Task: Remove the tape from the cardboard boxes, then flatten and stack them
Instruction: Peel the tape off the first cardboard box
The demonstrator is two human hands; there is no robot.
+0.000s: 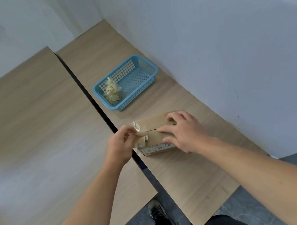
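- The left hand [119,146] pinches a clear, crinkled strip of tape [139,129], thumb and fingertips closed on it at the left end of the small brown cardboard box [152,121].
- The right hand [184,132] presses down flat on the box top, fingers spread and holding nothing.
- The box sits on the light wooden table [183,175], near its left edge.
- Further back stands a blue plastic mesh basket [121,108], with a yellowish wad of used tape [111,91] in its left end.
- A white partition wall [212,53] runs along the table's right side.
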